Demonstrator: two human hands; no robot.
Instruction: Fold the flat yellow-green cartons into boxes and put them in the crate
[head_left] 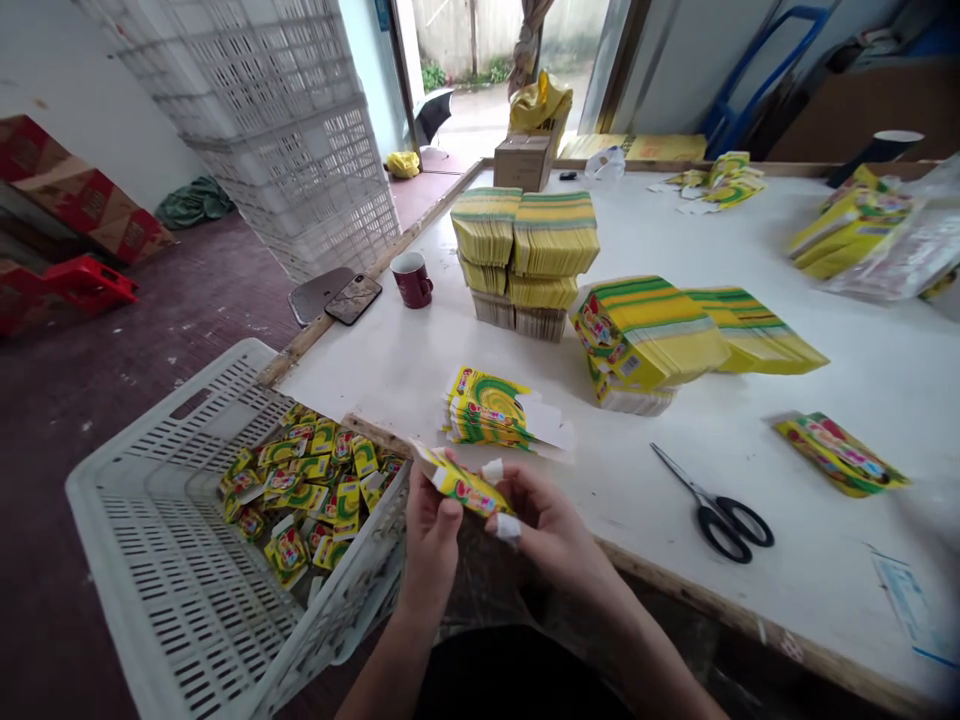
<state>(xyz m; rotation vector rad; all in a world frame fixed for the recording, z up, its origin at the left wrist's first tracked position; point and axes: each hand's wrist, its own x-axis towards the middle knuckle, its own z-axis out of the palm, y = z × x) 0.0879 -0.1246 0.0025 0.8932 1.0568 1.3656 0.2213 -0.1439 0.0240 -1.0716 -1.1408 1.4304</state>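
Both hands hold one small yellow-green printed carton [463, 487] just in front of the table's near edge. My left hand [431, 530] grips its left end, fingers closed around it. My right hand [541, 520] pinches the right end, with white tape on the fingertips. Just beyond the hands, a small pile of flat carton blanks [495, 410] lies on the white table [420, 350]. To the left, a white slotted plastic crate [150, 560] contains several folded cartons [315, 480].
Tall stacks of flat blanks [525, 255] and fanned piles [660, 335] cover the table's middle. Black scissors [716, 510] lie to the right, a further bundle [840, 455] beyond. A dark red mug [412, 280] and two phones [337, 297] rest near the left edge. Stacked white crates [285, 130] stand on the floor.
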